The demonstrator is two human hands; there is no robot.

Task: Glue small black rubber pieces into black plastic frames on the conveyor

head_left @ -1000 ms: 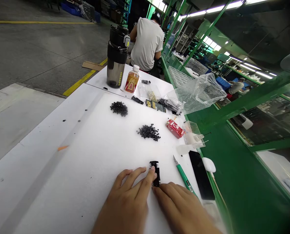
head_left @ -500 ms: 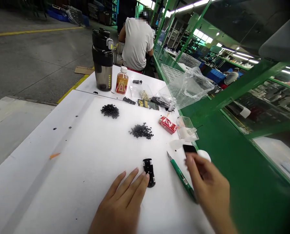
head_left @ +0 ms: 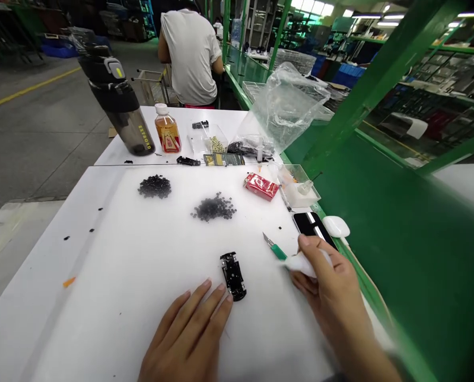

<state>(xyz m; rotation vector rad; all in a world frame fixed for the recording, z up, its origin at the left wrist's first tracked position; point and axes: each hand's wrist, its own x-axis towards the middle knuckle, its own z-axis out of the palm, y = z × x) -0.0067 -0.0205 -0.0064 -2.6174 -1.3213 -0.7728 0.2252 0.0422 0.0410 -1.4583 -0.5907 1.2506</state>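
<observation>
My left hand (head_left: 191, 331) lies flat on the white table (head_left: 113, 323), fingers spread, its fingertips beside the lower left edge of a black slotted part (head_left: 233, 276). My right hand (head_left: 328, 281) is closed around a small white bottle (head_left: 302, 264), whose tip points left. Beneath and beyond the bottle lies a green craft knife (head_left: 277, 251), its blade toward the upper left and its handle mostly hidden. Two piles of tiny black pieces, a left pile (head_left: 154, 187) and a right pile (head_left: 214, 207), lie farther back.
A dark tumbler (head_left: 121, 106) and a drink bottle (head_left: 167, 130) stand at the back left. A red box (head_left: 261, 186), a clear tray (head_left: 298, 185), a phone (head_left: 314, 225) and a white mouse (head_left: 336, 226) line the right side. A seated person (head_left: 191, 55) is beyond the table.
My right hand now holds the white bottle, over the knife. The view has shifted, and my left hand's fingertips are now beside the black part rather than at its edge.
</observation>
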